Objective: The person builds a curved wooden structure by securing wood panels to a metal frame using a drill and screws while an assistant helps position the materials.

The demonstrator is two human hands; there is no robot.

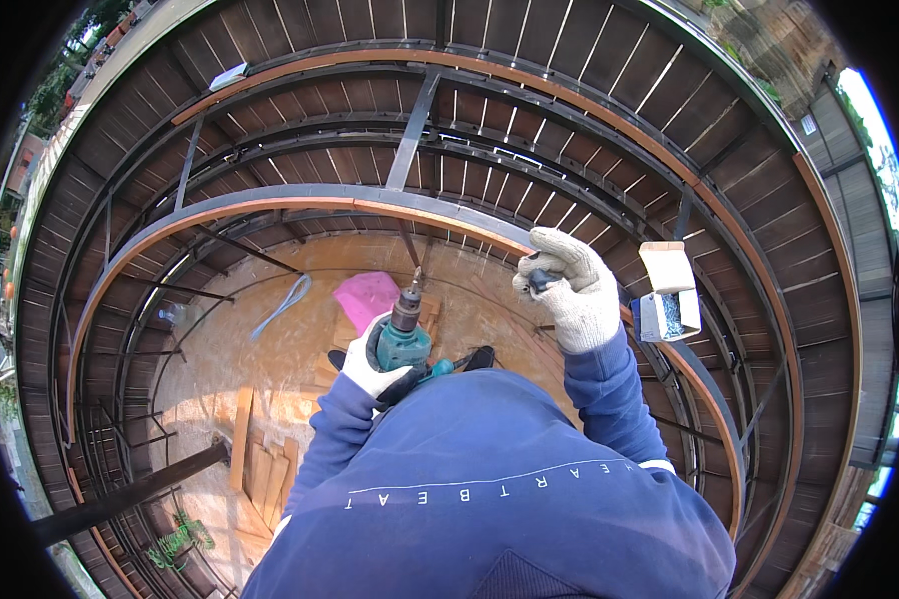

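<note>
My left hand (368,373), in a white glove with a dark palm, is closed around a teal power drill (406,345). The drill's chuck and bit point away from me, over the ground in front of my body. Raised to the right is my right hand (581,299), also gloved, its fingers curled in. Something small and dark (541,280) shows at those fingertips; whether it is a held piece or part of the glove is unclear. Right of that hand, an open white and blue cardboard box (651,317) of small metal pieces, apparently screws, rests by the curved rail.
A curved steel rail with an orange-brown edge (300,198) arcs around me, braced by a grey crossbar (414,130). Dark slatted tiers rise beyond it. Below lie a pink bag (368,298), a blue strap (282,305) and wooden planks (242,439). A dark beam (135,495) juts in lower left.
</note>
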